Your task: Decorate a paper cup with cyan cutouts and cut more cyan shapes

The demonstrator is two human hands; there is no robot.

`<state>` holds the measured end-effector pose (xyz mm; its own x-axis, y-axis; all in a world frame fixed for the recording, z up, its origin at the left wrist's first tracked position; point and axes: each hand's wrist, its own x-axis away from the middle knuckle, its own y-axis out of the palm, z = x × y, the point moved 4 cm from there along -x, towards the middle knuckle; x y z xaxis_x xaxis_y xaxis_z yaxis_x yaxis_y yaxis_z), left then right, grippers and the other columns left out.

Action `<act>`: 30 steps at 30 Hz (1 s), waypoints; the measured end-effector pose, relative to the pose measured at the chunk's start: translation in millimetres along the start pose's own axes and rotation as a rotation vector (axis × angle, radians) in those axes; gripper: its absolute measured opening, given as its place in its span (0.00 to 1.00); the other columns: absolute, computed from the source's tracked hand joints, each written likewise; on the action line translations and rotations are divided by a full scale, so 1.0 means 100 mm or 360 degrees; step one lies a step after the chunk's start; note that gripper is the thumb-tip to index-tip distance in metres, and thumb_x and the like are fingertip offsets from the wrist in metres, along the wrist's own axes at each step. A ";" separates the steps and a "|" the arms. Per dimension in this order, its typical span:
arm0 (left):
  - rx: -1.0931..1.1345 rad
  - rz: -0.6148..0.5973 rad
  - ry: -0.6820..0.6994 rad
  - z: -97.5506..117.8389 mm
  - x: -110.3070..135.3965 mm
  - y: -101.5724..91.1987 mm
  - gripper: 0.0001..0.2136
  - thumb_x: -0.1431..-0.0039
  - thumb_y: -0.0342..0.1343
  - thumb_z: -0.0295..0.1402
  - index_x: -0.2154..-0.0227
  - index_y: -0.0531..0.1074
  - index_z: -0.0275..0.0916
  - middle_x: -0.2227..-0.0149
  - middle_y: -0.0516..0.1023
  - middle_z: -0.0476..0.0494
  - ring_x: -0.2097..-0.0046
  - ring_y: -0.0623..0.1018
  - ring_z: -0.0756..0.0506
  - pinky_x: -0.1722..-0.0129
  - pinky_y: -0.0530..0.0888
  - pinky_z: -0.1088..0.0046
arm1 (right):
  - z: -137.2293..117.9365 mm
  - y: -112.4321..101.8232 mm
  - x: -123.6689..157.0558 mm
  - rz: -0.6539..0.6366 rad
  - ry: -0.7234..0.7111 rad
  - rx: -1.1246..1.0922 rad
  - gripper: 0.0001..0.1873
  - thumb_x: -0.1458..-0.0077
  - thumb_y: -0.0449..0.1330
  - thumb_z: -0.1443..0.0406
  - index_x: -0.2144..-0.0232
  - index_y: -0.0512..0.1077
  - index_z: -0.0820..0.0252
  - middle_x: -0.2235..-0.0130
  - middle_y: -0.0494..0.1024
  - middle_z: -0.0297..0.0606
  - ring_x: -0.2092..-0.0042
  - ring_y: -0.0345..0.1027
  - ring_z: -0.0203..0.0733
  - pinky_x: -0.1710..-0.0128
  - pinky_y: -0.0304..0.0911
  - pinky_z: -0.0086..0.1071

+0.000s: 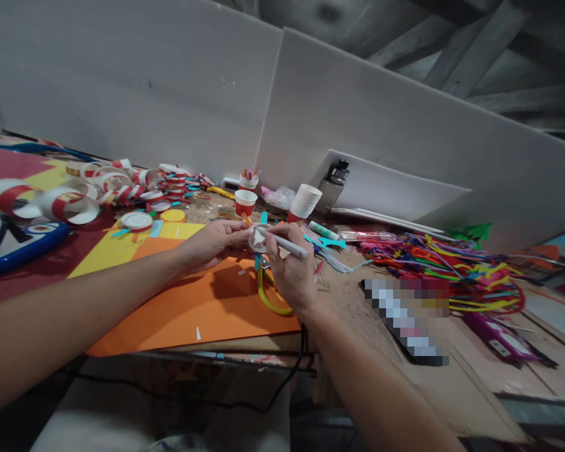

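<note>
My left hand [221, 242] pinches the edge of a small round paper cup bottom [258, 238] with blue and orange paper strips sticking out around it. A white shape shows on its face. In my right hand [294, 270] is a thick white pen [287, 243], its tip end over the disc; whether it touches cannot be made out. Below both hands lies a large orange sheet [188, 307]. A yellow loop handle [263, 298] with a metal part rests on it, partly hidden by my right hand.
Behind stand a red-and-white paper cup [245, 203] and a leaning cup stack [306, 202]. Cut cup rings [70, 201] and a finished-looking disc [137, 221] lie left. Colourful pipe cleaners [452, 263] and a purple packet [501, 339] lie right. A black cable [282, 386] hangs below the edge.
</note>
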<state>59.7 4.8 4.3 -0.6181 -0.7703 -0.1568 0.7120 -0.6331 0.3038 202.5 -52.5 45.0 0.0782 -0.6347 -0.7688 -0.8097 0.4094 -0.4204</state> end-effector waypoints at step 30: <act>-0.0009 0.0013 0.0006 0.02 0.00 0.00 0.15 0.47 0.62 0.38 0.62 0.75 0.32 0.66 0.76 0.41 0.70 0.74 0.51 0.71 0.67 0.77 | -0.04 -0.01 -0.01 -0.0078 -0.0072 0.0085 0.05 0.41 0.55 0.64 0.69 0.68 0.57 0.68 0.75 0.35 0.64 0.67 0.40 0.63 0.60 0.36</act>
<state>59.1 5.1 5.8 -0.6111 -0.7757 -0.1577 0.7188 -0.6273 0.2998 200.6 -54.8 47.9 0.1443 -0.6248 -0.7673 -0.7722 0.4138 -0.4821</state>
